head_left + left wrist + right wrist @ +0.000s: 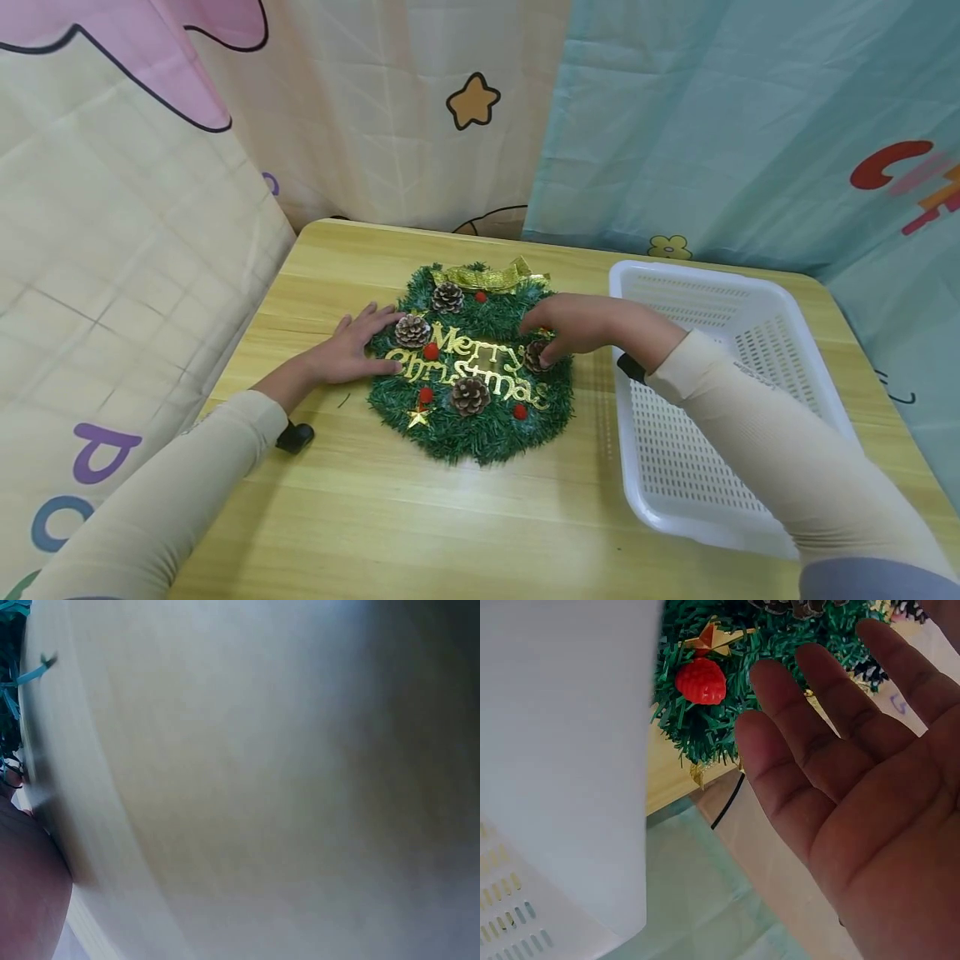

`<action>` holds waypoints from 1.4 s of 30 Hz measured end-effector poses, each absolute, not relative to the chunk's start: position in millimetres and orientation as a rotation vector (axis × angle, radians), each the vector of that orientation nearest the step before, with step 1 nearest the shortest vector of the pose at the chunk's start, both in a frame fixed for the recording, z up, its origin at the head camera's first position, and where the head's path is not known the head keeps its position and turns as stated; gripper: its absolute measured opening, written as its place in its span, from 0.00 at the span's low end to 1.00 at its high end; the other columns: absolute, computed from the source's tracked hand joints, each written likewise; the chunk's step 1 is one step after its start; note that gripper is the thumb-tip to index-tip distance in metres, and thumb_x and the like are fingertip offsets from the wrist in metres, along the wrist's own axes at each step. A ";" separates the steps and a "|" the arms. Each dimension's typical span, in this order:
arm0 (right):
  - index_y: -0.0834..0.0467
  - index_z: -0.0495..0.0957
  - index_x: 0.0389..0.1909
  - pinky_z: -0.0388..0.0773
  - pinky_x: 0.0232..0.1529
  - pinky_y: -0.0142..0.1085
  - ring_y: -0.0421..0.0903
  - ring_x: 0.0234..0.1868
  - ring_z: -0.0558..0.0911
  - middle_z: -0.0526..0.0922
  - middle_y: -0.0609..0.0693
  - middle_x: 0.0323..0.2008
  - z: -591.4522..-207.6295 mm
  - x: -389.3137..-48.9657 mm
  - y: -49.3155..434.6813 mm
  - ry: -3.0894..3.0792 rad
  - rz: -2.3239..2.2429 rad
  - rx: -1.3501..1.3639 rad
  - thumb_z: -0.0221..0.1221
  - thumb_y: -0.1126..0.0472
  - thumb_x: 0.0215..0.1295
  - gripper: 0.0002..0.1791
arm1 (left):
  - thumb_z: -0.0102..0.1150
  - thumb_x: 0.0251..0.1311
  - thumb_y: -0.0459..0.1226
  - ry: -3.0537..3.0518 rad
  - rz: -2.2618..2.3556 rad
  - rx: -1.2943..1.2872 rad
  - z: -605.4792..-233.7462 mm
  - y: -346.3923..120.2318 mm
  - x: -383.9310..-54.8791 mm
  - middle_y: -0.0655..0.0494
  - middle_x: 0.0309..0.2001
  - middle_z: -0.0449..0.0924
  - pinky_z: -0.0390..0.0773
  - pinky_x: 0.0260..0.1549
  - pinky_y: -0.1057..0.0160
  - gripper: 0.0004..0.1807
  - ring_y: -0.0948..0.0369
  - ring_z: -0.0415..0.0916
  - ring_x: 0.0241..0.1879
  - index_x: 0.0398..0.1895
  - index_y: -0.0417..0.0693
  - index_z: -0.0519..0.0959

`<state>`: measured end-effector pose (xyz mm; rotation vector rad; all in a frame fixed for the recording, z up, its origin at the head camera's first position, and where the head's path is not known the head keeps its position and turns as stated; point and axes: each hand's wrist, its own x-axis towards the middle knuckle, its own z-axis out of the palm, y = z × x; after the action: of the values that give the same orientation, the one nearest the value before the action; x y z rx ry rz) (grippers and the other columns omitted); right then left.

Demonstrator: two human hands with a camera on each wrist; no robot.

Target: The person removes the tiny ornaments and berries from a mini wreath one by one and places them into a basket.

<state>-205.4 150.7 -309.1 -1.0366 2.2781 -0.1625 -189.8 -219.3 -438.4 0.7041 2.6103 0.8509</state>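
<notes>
A green tinsel Christmas wreath (480, 437) lies flat on the table, with a gold "Merry Christmas" sign (501, 383) across its middle. Brown pine cones (470, 396), red berries (521, 412), a gold star (418, 417) and a gold bow (487, 278) decorate it. At the wreath's left edge is my left hand (347, 350), fingers spread and fingertips at the greenery. My right hand (573, 325) reaches over the right side beside a pine cone. In the right wrist view its fingers (780, 686) are loosely extended near a red berry (701, 681), holding nothing.
To the right stands a white plastic basket (633, 467) with slotted walls, under my right forearm. The wooden table (420, 517) meets printed curtains (420, 125) at its back and left. A small dark sliver (343, 401) lies left of the wreath.
</notes>
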 end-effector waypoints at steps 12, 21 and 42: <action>0.66 0.71 0.66 0.69 0.63 0.51 0.58 0.65 0.71 0.73 0.60 0.65 -310.0 -211.5 146.5 2.243 -0.090 -1.034 0.64 0.62 0.67 0.28 | 0.63 0.61 0.56 2.610 0.851 0.702 -437.7 -219.3 -190.2 0.46 0.79 0.42 0.27 0.68 0.34 0.48 0.45 0.27 0.77 0.79 0.54 0.52; 0.64 0.75 0.62 0.72 0.61 0.49 0.56 0.62 0.75 0.77 0.58 0.60 -310.9 -209.1 139.7 2.245 -0.015 -1.056 0.64 0.62 0.66 0.25 | 0.63 0.61 0.56 2.609 0.848 0.697 -436.8 -219.2 -190.7 0.45 0.79 0.41 0.26 0.68 0.34 0.48 0.46 0.26 0.77 0.79 0.53 0.52; 0.59 0.80 0.49 0.77 0.43 0.43 0.46 0.41 0.79 0.82 0.49 0.42 -314.3 -208.7 134.9 2.242 0.034 -1.051 0.64 0.65 0.64 0.12 | 0.63 0.61 0.57 2.602 0.856 0.703 -439.1 -219.6 -190.7 0.46 0.79 0.42 0.26 0.68 0.35 0.48 0.46 0.26 0.77 0.79 0.54 0.52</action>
<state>-208.7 134.9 -314.3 -1.0513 2.2418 0.0340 -190.7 -219.6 -439.1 0.7031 2.6018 0.8556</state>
